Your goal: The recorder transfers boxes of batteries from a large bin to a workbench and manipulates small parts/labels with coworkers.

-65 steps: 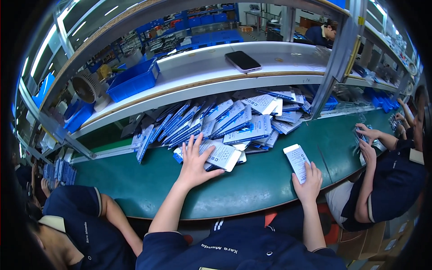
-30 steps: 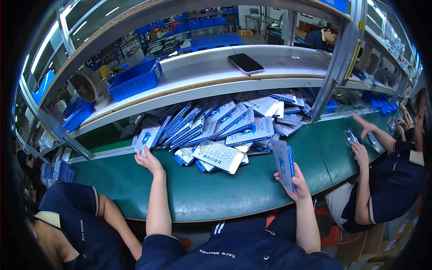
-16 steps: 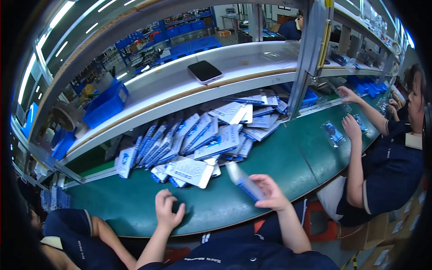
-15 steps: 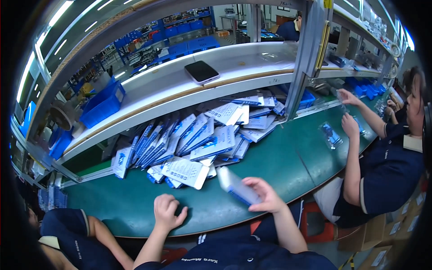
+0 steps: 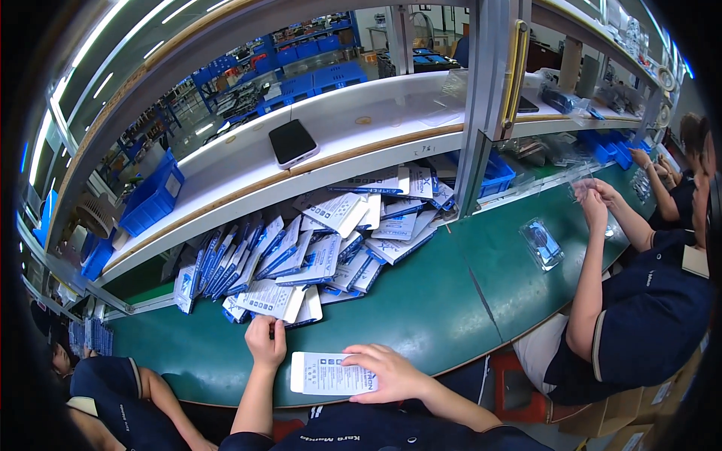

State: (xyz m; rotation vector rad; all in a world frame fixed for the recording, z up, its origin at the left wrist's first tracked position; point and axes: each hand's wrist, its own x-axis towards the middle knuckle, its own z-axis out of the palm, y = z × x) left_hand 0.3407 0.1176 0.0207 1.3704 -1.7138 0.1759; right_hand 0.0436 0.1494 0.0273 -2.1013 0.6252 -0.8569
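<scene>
Flat white and blue cardboard boxes (image 5: 320, 259) lie in a heap on the green bench, overlapping at many angles. My right hand (image 5: 387, 373) grips one similar box (image 5: 329, 374) at the bench's near edge, its printed white face up and fingers over its right end. My left hand (image 5: 266, 342) is closed, with the knuckles at the lower edge of a white box (image 5: 272, 299) at the heap's front. Whether the fingers pinch that box is hidden.
A shelf (image 5: 226, 180) above the heap carries a dark-screened phone (image 5: 293, 143) and a blue bin (image 5: 153, 197). A metal post (image 5: 481, 113) rises right of the heap. Co-workers sit on both sides; a clear pack (image 5: 541, 243) lies near the right one.
My right hand has brought its box left and down to the near edge, turning the printed face up. My left hand has shifted up to the heap and its fingers have closed.
</scene>
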